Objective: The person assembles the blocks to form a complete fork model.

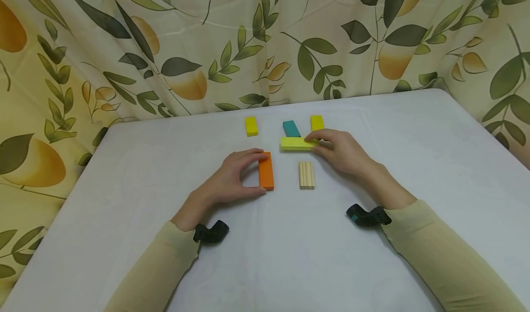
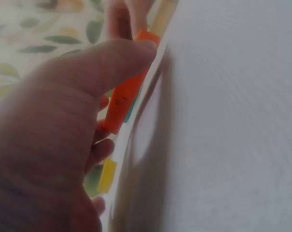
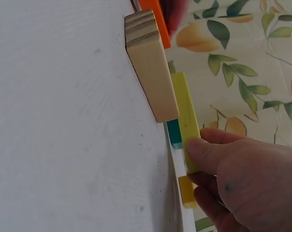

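Observation:
My left hand (image 1: 227, 176) pinches an orange block (image 1: 267, 173) lengthwise, thumb at its near end and fingertips at its far end. In the left wrist view small dark marks show on the side of that orange block (image 2: 121, 99). To the right, my right hand (image 1: 343, 153) holds the right end of a lime-yellow block (image 1: 295, 143) between thumb and fingers. The lime block lies crosswise in the head view, in front of a teal block (image 1: 291, 128) and a yellow block (image 1: 317, 122). A pale wooden block (image 1: 307, 175) with grooved stripes sits between the hands.
Another yellow block (image 1: 251, 126) lies at the back, left of the teal one. A white cloth (image 1: 265, 257) covers the table. Behind it hangs a curtain (image 1: 232, 40) printed with leaves and fruit. Each wrist bears a black strap mount (image 1: 211, 232).

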The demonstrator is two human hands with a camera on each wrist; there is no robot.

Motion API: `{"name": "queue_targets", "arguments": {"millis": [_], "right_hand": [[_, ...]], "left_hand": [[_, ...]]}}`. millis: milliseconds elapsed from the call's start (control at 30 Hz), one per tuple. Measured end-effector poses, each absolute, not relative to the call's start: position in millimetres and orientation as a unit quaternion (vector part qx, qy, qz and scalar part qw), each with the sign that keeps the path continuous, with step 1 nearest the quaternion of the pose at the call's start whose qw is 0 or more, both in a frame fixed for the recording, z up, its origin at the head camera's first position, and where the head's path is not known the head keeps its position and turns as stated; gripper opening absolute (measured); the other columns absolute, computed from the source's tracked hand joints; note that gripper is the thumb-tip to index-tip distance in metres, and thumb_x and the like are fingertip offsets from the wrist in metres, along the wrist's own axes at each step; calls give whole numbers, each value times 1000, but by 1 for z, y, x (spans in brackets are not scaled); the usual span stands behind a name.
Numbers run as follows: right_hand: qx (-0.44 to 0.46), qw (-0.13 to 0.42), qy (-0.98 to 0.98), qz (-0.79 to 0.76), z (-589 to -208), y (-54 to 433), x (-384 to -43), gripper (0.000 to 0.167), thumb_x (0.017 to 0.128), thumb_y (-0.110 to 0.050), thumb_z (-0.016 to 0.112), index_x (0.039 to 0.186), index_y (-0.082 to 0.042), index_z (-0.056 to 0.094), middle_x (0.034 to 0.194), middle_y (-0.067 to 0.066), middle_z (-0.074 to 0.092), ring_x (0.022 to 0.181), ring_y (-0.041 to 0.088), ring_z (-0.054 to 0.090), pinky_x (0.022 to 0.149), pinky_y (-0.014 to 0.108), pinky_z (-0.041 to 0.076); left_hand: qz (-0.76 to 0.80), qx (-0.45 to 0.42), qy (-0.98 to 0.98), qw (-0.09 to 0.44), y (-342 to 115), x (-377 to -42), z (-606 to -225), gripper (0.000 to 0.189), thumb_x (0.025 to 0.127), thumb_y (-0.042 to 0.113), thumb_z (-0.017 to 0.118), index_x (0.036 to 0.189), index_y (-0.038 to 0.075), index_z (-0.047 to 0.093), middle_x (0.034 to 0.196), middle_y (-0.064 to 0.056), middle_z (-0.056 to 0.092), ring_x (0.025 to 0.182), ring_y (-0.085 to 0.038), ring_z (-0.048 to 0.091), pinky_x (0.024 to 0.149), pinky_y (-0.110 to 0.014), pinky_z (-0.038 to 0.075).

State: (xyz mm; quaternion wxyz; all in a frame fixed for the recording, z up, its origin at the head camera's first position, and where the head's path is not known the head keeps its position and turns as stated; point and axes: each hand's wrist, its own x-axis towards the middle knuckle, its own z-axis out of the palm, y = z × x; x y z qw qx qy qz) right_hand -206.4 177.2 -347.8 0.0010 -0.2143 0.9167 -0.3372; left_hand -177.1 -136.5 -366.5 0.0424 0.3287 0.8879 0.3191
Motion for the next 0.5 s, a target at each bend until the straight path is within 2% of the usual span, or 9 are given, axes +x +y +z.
{"name": "queue_targets", "arguments": {"millis": [500], "right_hand": [[-216,12,916,-338,-348,164,-209,29,97,-3,65,126,-5,68,129,13,65,125,33,54,110,53,36]], "left_hand": [[321,337,885,35,-134,-176,-365,72,83,33,84,146,17,53,153,-1,45,141,-21,35,118,-43,20]]}}
